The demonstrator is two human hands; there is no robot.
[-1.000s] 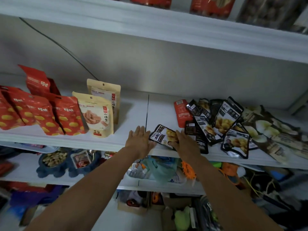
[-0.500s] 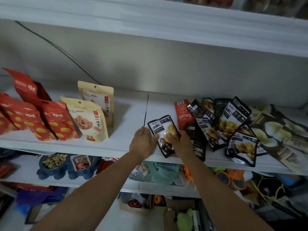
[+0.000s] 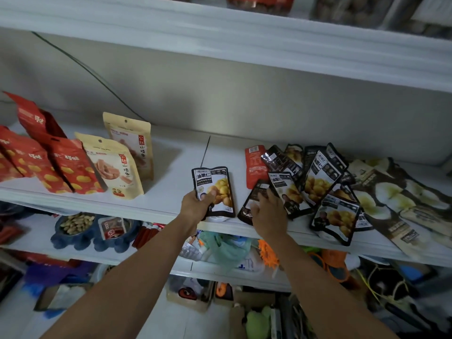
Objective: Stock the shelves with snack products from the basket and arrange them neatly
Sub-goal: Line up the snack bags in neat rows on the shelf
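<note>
My left hand point(image 3: 197, 204) grips a black chestnut pouch point(image 3: 216, 189) by its lower left, thumb across the front, holding it upright near the front edge of the white shelf point(image 3: 171, 209). To its right, my right hand point(image 3: 267, 211) rests on a dark flat pouch point(image 3: 254, 200) at the edge of a loose pile of black chestnut pouches point(image 3: 318, 177); how its fingers lie is not clear. A red flat packet point(image 3: 254, 165) lies behind that pile's left side.
Two beige snack pouches point(image 3: 117, 165) and several red pouches point(image 3: 61, 165) stand at the left. Large dark coconut-print bags point(image 3: 396, 201) lie at the right. Bare shelf lies between the beige pouches and the held pouch. The lower shelf carries bowls point(image 3: 75, 226) and clutter.
The chestnut pouch turned from lying askew to upright and passed into my left hand's grip. My right hand let go of it and moved right onto the dark pouch.
</note>
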